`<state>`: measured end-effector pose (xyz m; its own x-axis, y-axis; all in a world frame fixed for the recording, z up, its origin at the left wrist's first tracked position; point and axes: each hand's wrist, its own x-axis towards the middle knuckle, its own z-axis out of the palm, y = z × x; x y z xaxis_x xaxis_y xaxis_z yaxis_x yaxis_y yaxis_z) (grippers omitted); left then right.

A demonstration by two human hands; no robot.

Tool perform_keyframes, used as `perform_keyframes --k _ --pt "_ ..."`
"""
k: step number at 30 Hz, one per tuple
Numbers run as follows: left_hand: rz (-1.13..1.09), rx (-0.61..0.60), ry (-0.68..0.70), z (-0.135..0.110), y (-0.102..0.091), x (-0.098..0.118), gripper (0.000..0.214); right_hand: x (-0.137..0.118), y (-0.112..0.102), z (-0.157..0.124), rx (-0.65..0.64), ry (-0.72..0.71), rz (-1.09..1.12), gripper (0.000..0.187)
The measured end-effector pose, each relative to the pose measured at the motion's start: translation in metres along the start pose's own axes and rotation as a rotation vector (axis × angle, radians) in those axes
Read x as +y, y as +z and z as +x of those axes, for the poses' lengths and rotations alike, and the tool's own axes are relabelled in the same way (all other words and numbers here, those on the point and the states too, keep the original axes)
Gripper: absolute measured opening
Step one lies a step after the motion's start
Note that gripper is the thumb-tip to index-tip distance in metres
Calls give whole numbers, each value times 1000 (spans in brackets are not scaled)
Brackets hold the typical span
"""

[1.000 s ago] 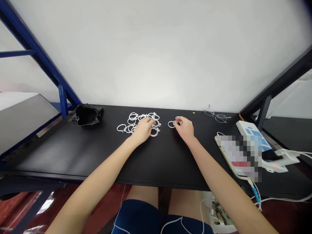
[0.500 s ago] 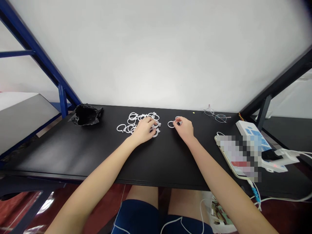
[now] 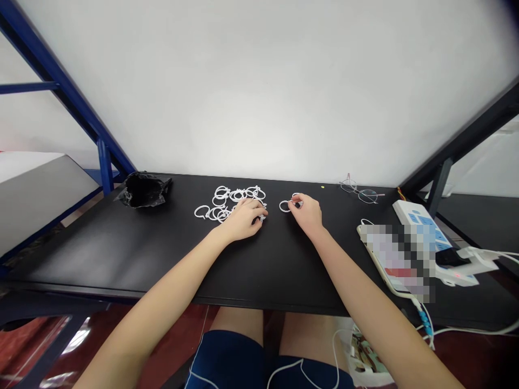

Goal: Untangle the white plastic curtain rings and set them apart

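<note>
While right hand [image 3: 308, 214] still pinches two rings [image 3: 290, 204], left hand [image 3: 243, 219] has drawn back, fingers curled over the pile [image 3: 227, 202]; its grip cannot be made out.

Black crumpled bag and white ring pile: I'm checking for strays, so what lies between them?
Head view: only bare black tabletop lies between the crumpled black plastic bag and the pile of white plastic rings.

two hands are seen on a black desk [image 3: 121, 254]. a heap of white rings [image 3: 227, 201], too tangled to be counted, lies near the far edge. one black bag [image 3: 142, 190], one pair of glasses [image 3: 360, 192], one power strip [image 3: 425, 229] are seen.
</note>
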<state>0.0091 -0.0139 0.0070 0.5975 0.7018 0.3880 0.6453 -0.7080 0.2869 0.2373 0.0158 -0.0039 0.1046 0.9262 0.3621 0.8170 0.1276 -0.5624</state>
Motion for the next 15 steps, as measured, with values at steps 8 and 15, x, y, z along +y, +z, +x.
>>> perform_keyframes --k 8,15 --pt "10 -24 -9 0 2 1 26 0 0 0 -3 -12 -2 12" --pt "34 -20 -31 1 0 2 25 0 -1 0 -6 -3 7 14"
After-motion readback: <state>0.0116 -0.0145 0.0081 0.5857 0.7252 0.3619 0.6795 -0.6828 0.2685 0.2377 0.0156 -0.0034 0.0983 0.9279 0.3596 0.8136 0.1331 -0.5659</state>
